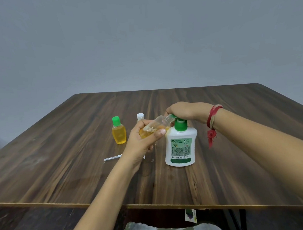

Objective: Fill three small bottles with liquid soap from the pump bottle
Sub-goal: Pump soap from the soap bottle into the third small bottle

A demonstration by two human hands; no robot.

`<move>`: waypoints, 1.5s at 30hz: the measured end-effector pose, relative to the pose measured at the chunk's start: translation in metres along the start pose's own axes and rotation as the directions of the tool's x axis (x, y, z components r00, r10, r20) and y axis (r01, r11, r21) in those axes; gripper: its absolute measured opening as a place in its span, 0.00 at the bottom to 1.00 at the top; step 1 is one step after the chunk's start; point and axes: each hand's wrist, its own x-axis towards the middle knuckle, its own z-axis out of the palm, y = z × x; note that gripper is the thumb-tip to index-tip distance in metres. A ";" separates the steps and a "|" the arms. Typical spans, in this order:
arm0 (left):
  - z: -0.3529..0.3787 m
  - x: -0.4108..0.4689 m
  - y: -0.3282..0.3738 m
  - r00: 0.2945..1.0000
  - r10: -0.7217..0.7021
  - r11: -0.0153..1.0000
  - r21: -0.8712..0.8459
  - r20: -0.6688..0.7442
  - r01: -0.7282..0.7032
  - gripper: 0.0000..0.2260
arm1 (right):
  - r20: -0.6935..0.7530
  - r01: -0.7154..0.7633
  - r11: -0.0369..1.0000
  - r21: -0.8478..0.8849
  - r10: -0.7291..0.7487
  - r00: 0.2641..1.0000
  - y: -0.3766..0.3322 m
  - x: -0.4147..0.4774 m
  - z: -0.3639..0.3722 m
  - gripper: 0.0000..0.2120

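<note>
The left hand (145, 138) gripped a small clear bottle (155, 126), fingers curled round its far side and the thumb pressed across its near side, clamped tight. The bottle lay tilted in that grip, its uncapped neck pointing up and away from the fingertips toward the green nozzle of the pump bottle (181, 147). Yellow liquid sat in its lower part, under the thumb.

The right hand (184, 111) lay on top of the green pump head, palm down, its fingers bent over the far edge (whether they gripped the head or only pushed on it could not be told). A red thread (212, 118) circled that wrist.

Just past the left fingers stood a white-capped bottle (140, 116), mostly hidden by them. Further to the left of those knuckles stood a green-capped bottle (119, 133), upright and full of yellow liquid. Near the left wrist a thin white stick (112, 158) lay flat on the wooden table (60, 157). The pump bottle stood upright on the table, directly below the right hand's fingers.
</note>
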 end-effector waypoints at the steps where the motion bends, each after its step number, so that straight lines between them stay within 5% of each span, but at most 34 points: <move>1: 0.001 0.000 0.001 1.000 0.001 1.000 -0.006 -0.002 -0.001 0.20 | 0.000 0.001 1.000 0.000 -0.001 1.000 -0.002 -0.001 -0.002 0.17; 35: 0.004 0.000 -0.005 0.999 -0.002 1.000 -0.019 -0.041 0.001 0.20 | -0.008 0.027 0.999 0.035 -0.027 1.000 -0.005 -0.004 -0.006 0.12; 45: 0.004 0.001 -0.006 0.999 -0.005 1.000 -0.020 -0.045 0.004 0.20 | 0.010 0.004 0.998 0.060 -0.005 1.000 -0.002 0.002 -0.005 0.19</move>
